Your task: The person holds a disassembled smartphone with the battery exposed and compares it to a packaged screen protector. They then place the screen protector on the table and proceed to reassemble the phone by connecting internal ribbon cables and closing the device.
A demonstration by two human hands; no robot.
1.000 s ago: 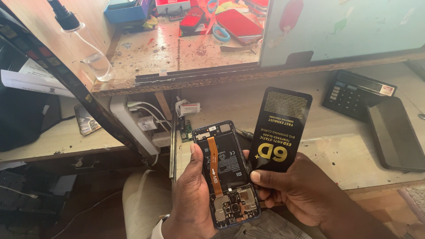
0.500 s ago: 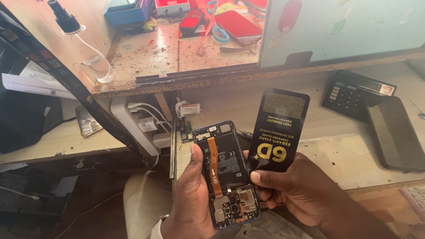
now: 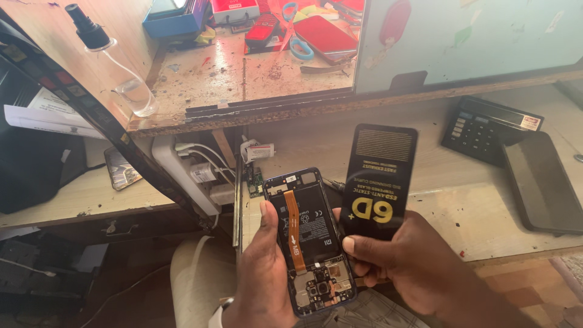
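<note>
My left hand (image 3: 261,270) grips an opened smartphone (image 3: 310,237) with its back cover off; a black battery, an orange flex cable and the circuit board show. My right hand (image 3: 401,267) holds a slim black packet with yellow print (image 3: 379,179), upright, just right of the phone and touching its edge. Both are held above my lap, in front of the lower wooden shelf (image 3: 461,206).
A black calculator (image 3: 489,127) and a dark tablet (image 3: 540,182) lie on the shelf at right. A white power strip with plugs (image 3: 194,173) sits left of the phone. The upper worktop holds a clear squeeze bottle (image 3: 112,58), scissors (image 3: 294,27), red phones and boxes.
</note>
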